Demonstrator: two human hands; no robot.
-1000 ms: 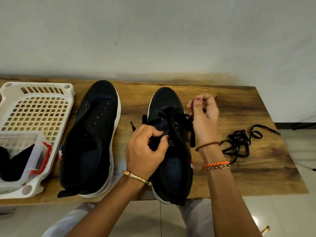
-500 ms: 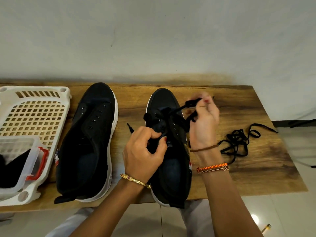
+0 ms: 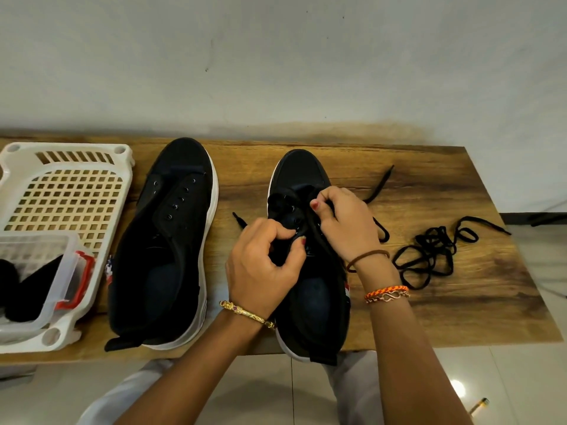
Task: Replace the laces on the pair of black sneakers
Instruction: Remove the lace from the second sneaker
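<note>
Against a plain grey-white wall stands a wooden tabletop (image 3: 429, 302), and the head camera, the only view, looks down on it from above.

Two black sneakers lie on it with their toes toward the wall. The left sneaker (image 3: 165, 240) has no lace; its eyelets are bare. The right sneaker (image 3: 310, 296) is the one in work, with its heel hanging a little over the front edge. The left hand (image 3: 264, 268) pinches the eyelet flap and tongue of this shoe between thumb and curled fingers. The right hand (image 3: 346, 222) pinches the lace (image 3: 379, 185) just above the eyelets; one end of it runs out toward the wall, the other tip shows at the left of the shoe.

I count two laces: this one, and a loose lace (image 3: 435, 256) in a tangled heap at the right. There is one white basket (image 3: 67, 191) at the left, and one clear box (image 3: 46, 271) with a red clip inside it, holding something dark that I cannot identify.

I judge that the lacing is at the lower eyelets, so most of the task remains. What could go wrong: the lace may twist or miss an eyelet, because the fingers hide the holes. The ends may come out uneven if only one side is pulled. The shoe may slide off the edge if the left hand lets go. The heap may knot when pulled.
</note>
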